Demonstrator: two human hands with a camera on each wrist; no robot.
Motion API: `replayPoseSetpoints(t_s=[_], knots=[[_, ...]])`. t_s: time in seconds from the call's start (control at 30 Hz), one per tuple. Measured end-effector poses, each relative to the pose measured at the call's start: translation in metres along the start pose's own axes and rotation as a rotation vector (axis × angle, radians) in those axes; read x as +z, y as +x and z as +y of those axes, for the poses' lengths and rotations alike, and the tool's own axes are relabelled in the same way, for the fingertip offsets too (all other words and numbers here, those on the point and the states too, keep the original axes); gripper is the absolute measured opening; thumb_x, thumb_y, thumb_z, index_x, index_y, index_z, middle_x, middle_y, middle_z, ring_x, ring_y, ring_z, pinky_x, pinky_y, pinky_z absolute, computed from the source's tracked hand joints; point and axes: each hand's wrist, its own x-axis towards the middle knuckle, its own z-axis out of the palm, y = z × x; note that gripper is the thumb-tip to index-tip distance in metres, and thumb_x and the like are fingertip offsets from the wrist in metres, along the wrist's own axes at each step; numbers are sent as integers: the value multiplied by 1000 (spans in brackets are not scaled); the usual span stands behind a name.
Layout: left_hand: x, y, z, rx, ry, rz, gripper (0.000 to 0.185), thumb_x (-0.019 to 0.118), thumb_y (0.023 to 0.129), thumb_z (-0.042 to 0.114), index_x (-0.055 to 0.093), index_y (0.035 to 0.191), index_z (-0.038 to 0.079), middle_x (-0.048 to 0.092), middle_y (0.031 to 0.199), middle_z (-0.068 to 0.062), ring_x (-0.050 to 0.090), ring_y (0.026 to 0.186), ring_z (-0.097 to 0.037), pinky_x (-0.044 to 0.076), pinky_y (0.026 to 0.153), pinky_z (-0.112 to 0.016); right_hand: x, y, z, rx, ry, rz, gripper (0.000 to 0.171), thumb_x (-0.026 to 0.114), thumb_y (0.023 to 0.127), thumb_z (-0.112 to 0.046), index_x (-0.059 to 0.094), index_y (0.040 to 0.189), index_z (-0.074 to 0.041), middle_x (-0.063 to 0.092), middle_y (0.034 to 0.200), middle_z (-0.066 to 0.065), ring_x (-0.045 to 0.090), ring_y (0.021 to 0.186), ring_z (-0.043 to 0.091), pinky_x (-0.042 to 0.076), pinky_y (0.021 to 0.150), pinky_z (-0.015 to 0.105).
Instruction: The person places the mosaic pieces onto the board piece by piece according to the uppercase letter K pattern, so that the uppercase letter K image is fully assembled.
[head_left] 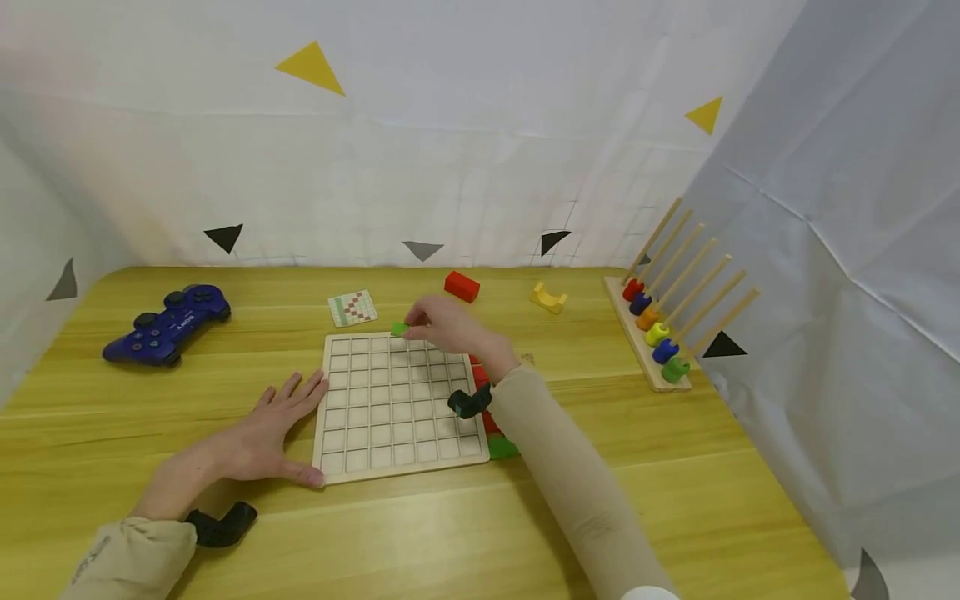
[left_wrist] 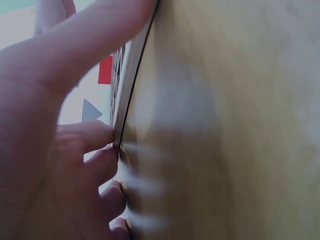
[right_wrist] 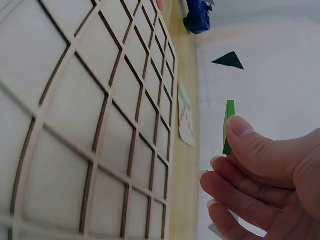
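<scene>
My right hand [head_left: 450,325] pinches a thin green tile [right_wrist: 229,125] between thumb and fingers, over the far edge of a wooden grid board [head_left: 397,408]. The board's square cells show no tiles in the head view. At the board's left side, my left hand [head_left: 262,433] lies with fingers spread, its thumb and fingertips touching the edge. Red tiles [head_left: 481,377] and a green tile [head_left: 502,447] lie along the board's right side, partly hidden by the right forearm. A small pattern card [head_left: 352,308] with green and red squares lies beyond the board.
A blue game controller [head_left: 168,325] lies at the far left. Behind the board are a red block [head_left: 462,286] and a yellow curved block [head_left: 549,297]. To the right stands a wooden peg rack [head_left: 648,342] with coloured beads and tall rods. A white sheet [head_left: 450,150] hangs behind the table.
</scene>
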Motion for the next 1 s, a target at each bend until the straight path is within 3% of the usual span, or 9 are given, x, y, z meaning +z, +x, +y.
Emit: replayPoseSetpoints(t_s=[0.53,1.0], knots=[[3,3,1,-37,18,-24,131,82,68,63,12,160,2,0,167,-20,-9,150,-50,-5,115,-71,35,38,-18,-11,2,-64,29,66,98,-23,66,120,-4,68,114,7,63,99,17,52,87,25],[2,2,-1,-25,23,-11,131,82,67,64,13,160,0,1,167,-22,-8,150,-51,-5,114,-71,49,45,-22,20,-64,-38,29,65,98,-25,63,120,-6,66,113,6,60,99,16,50,86,24]])
